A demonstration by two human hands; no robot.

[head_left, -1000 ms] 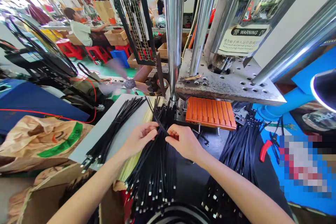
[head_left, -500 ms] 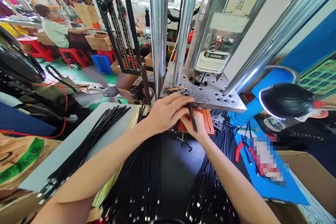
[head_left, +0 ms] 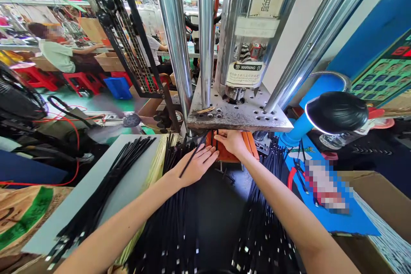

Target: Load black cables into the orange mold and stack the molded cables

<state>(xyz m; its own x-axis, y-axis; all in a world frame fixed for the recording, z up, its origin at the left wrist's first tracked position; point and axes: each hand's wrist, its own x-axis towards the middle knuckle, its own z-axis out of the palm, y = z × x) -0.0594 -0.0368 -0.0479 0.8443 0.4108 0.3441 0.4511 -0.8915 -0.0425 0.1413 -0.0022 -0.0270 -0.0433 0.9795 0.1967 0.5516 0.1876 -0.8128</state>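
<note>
My left hand lies palm down in front of the machine's metal plate, its fingers stretched out, with a thin black strip running across its back. Under the plate's front edge, my right hand pinches something small and dark at the orange block. Black cords with pale tips hang to the left of the dark surface, and another bundle lies under my right forearm. More black cords rest on the grey board at the left.
Metal columns rise above the plate. A black lamp stands at the right, near red-handled pliers on a blue sheet. A fan is at the left; a person sits farther back.
My hands have moved apart. The left has come down and flattened, while the right has moved in under the plate at the orange block. The view has shifted, showing more of the block.
</note>
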